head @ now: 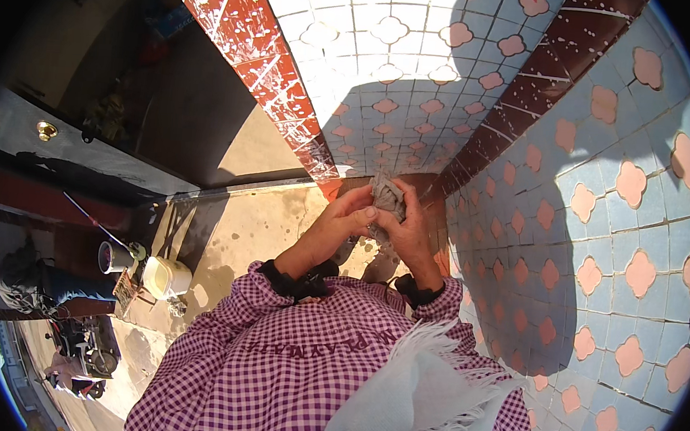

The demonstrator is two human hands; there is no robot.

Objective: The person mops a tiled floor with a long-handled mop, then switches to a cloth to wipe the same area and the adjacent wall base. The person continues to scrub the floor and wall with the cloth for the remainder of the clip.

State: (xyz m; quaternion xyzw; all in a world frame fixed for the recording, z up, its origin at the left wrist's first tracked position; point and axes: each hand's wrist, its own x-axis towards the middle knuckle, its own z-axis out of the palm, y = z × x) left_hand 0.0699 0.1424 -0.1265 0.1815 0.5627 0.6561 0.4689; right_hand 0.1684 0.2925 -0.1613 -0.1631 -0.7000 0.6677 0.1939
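A crumpled grey cloth [388, 196] is bunched between my two hands at chest height. My left hand [352, 213] grips its left side, thumb laid across the front. From the right, my right hand [407, 214] wraps around the same cloth, fingers curled over its top. A loose end hangs below the thumbs. Behind the hands stands a tiled wall [411, 108] of pale blue tiles with pink flower-shaped insets, bordered by red tile strips [271, 67] spattered with white.
A second tiled wall [592, 235] rises close on my right. On the left floor stand a white bucket [167, 278], a grey bucket [112, 257] and a small wooden stool [126, 291]. Beyond them are a person [36, 282] and a parked motorcycle [94, 354]. A dark doorway [166, 92] lies at upper left.
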